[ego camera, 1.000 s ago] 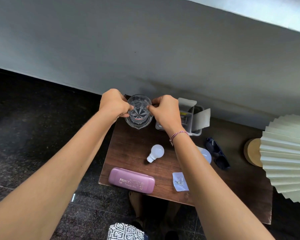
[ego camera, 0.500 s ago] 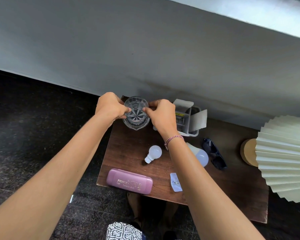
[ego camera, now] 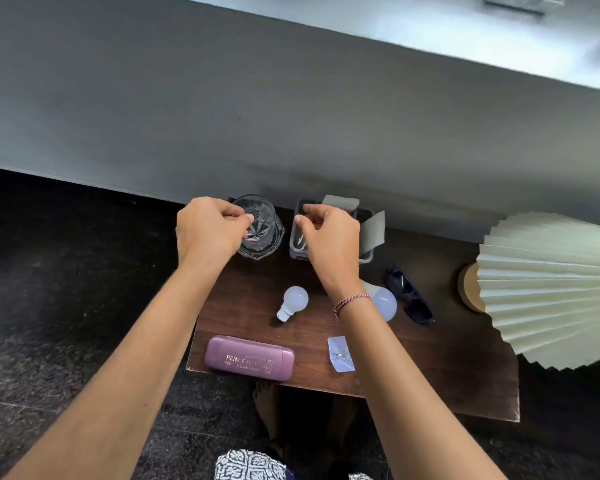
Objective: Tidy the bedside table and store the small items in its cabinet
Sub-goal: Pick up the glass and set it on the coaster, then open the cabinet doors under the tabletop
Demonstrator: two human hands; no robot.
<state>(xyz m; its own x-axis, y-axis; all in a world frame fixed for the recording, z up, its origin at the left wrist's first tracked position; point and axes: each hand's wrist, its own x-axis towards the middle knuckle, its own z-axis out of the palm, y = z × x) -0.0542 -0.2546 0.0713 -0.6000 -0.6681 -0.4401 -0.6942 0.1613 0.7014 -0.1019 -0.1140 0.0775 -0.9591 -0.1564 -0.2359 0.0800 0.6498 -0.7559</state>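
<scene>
Cut-glass tumbler point(ego camera: 258, 226) stands upright at the back-left corner of the table point(ego camera: 430, 358) surface, left hand point(ego camera: 210, 230) pinching its rim, right hand point(ego camera: 328, 233) just beside, curled on nothing visible; judged heavy, rigid, slick and breakable, best gripped round the wall.

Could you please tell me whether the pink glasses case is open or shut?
Shut: the pink glasses case lies flat on the table, lid closed, lettering up.

glass point(ego camera: 264, 233): upright, back-left | purple case point(ego camera: 249, 357): flat, front edge | small bulb point(ego camera: 292, 302): lying, middle
</scene>
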